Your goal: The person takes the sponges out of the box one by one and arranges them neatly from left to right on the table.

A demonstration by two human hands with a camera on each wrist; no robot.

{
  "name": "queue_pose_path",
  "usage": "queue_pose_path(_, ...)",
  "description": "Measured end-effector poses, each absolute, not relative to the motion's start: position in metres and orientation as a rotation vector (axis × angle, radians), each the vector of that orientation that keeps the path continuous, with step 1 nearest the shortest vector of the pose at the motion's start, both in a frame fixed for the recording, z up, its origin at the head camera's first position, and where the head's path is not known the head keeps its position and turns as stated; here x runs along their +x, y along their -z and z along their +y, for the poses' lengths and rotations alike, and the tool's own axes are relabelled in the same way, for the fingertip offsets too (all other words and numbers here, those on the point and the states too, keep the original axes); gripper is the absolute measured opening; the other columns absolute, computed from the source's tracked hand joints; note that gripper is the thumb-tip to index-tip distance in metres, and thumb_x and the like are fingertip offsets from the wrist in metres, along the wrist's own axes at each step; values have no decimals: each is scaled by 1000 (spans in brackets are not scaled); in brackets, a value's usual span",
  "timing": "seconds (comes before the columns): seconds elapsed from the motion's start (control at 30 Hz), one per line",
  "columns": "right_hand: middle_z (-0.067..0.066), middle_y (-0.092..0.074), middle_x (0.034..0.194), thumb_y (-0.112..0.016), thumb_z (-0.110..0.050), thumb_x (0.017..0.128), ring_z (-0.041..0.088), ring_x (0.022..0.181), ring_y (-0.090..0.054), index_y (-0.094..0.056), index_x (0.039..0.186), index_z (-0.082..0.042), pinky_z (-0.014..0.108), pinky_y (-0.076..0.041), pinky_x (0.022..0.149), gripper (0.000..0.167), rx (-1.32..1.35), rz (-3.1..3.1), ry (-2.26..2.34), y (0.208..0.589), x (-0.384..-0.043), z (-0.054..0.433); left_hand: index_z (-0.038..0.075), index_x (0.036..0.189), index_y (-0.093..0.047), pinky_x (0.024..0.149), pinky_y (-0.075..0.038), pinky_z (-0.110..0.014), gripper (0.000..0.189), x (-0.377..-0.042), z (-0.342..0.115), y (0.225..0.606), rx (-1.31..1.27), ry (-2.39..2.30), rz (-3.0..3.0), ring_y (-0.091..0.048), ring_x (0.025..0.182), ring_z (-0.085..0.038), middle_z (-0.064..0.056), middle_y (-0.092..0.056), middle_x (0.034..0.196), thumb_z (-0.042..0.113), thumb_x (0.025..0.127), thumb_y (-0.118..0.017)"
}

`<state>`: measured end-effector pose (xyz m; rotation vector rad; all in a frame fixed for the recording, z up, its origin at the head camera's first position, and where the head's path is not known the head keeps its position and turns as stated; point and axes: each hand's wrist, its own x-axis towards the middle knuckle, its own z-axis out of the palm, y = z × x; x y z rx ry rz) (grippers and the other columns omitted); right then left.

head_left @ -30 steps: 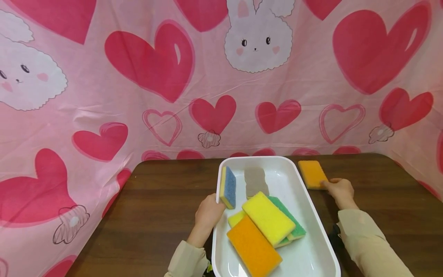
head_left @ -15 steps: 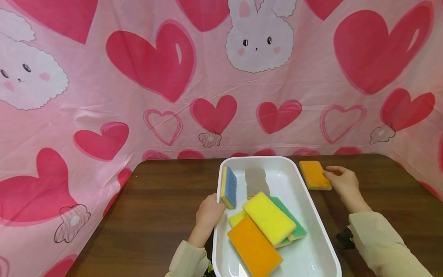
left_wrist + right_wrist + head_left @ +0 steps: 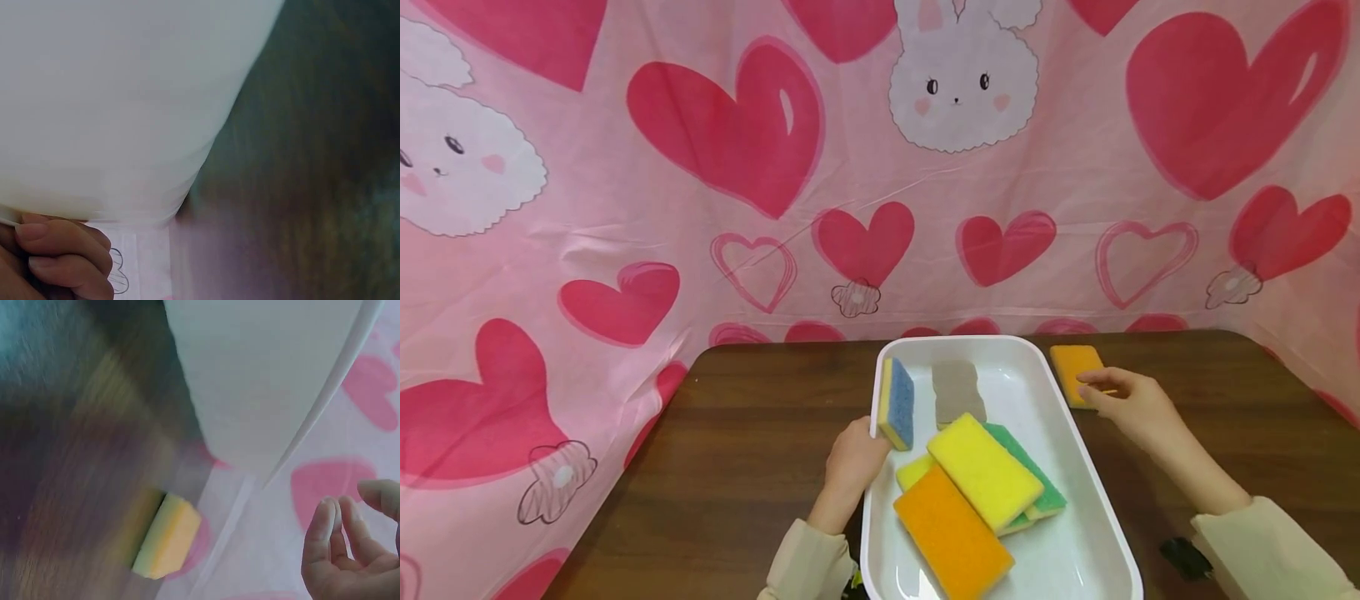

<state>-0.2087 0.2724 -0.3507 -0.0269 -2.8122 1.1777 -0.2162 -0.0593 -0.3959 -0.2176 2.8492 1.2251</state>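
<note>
My left hand (image 3: 856, 454) grips the left rim of a white tray (image 3: 1093, 475); in the left wrist view its curled fingers (image 3: 65, 247) wrap the rim. Over the table right of the tray, my right hand (image 3: 1131, 404) holds nothing, thumb and fingers apart. It overlaps the near end of an orange sponge (image 3: 1070, 367) lying flat there. The right wrist view shows that sponge (image 3: 167, 537) on the table, apart from the hand (image 3: 353, 550). Inside the tray, a yellow sponge (image 3: 981, 471) and an orange sponge (image 3: 951, 533) lie over green sponges (image 3: 1051, 493).
A blue-and-yellow sponge (image 3: 898, 406) stands on edge against the tray's left wall. A grey-brown sponge (image 3: 957, 392) lies at the tray's far end. The dark wooden table (image 3: 737, 442) meets a pink heart-patterned cloth (image 3: 760, 275) at the back.
My right hand has let go of the orange sponge beside the tray and risen off it, shifting slightly left over it since half a second ago. The left hand stays on the rim.
</note>
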Motion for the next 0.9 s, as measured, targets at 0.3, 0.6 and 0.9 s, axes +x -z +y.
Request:
queue_pose_path(0.3, 16, -68, 104, -61, -24, 92, 18, 84, -59, -64, 116, 0, 19, -51, 65, 34, 170, -2869, -1132, 351, -187, 249, 4, 100, -65, 59, -48, -33, 25, -216, -60, 396, -216, -1232, 2847, -58, 66, -20, -10, -66, 85, 19, 82, -56)
queue_pose_path(0.6, 5, -69, 99, -66, -23, 88, 11, 81, -58, -65, 114, -4, 19, -48, 65, 32, 259, -2906, -1151, 358, -172, 232, 4, 101, -65, 60, -49, -33, 26, -216, -59, 396, -213, -1221, 2845, -58, 67, -20, -10, -66, 86, 21, 83, -57)
queue_pose_path(0.9, 9, -69, 107, -69, -23, 85, 4, 80, -60, -66, 112, -3, 18, -51, 71, 34, 356, -2902, -1173, 365, -165, 221, 3, 102, -65, 61, -49, -34, 26, -216, -58, 395, -207, -1217, 2845, -58, 67, -20, -10, -66, 86, 21, 85, -56)
